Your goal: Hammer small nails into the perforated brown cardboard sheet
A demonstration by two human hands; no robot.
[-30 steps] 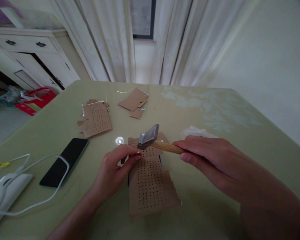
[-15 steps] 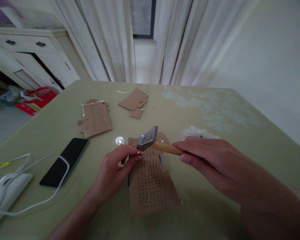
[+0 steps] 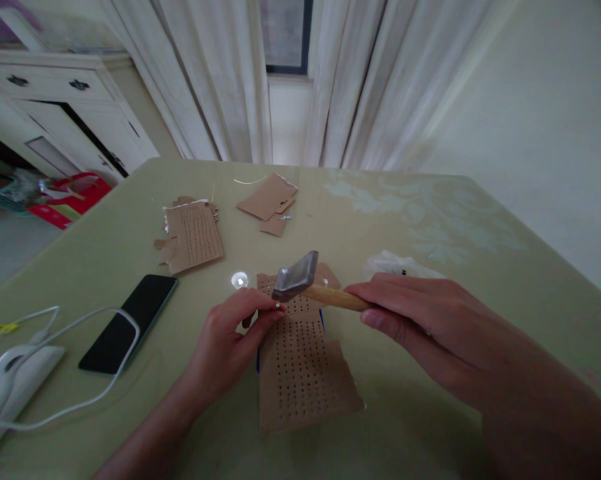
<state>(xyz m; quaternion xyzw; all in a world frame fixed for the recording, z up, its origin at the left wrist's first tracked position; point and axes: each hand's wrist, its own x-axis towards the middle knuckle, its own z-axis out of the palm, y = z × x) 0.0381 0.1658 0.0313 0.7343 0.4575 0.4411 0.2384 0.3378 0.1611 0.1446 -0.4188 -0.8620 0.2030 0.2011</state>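
Filling most of the frame, the pale green table [image 3: 430, 220] gives us a flat, hard surface to work on, and its far edge runs just below the white curtains [image 3: 220, 80] at the top. A white cabinet [image 3: 55, 107] stands in the upper left corner, off the table.

Our right hand [image 3: 420, 320], at centre right, is closed around the wooden handle of a small hammer [image 3: 310, 283], choked up near the head, we judge for short, controlled taps. The metal head hangs just above the top end of the perforated cardboard sheet [image 3: 300, 373], which lies flat in the lower centre of the frame. Our left hand [image 3: 225, 347] pinches thumb and forefinger together at the sheet's upper left edge, right under the hammer head; whether something small is held between the tips we cannot tell. That hand seems to steady the spot beneath the head.

Room is widest to the right and upper right, where the tabletop is bare apart from a crumpled white plastic bag [image 3: 400, 265] just behind the right hand. The left is tighter: a black phone [image 3: 130, 323] lies near the left forearm, with a white cable [image 3: 80, 333] looping over it toward a white device [image 3: 10, 383] at the lower left edge. Farther back, a second perforated cardboard piece [image 3: 195, 237] and plain cardboard scraps [image 3: 270, 200] lie well apart from the hands. A small shiny disc [image 3: 239, 281] sits just beside the sheet's top left corner.
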